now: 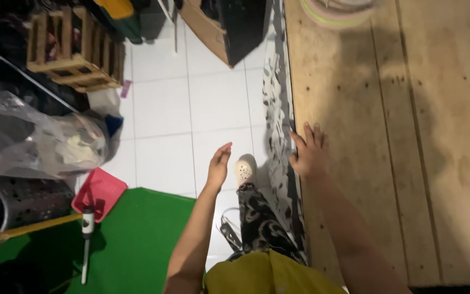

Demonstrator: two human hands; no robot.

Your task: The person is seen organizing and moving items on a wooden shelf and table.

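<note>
At the edge of a wooden plank table (387, 136), the right hand (309, 154) rests flat, fingers spread, empty; left hand (218, 163) hangs open over white floor tiles (164, 109), holding nothing; a patterned cloth (278, 125) drapes just beside the right hand

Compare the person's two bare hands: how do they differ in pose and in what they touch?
The left hand hangs in the air over the white tiled floor, touching nothing; the right hand rests palm down on the wooden plank table's edge. The left shows edge-on; the right lies flat. Both are empty.
</note>
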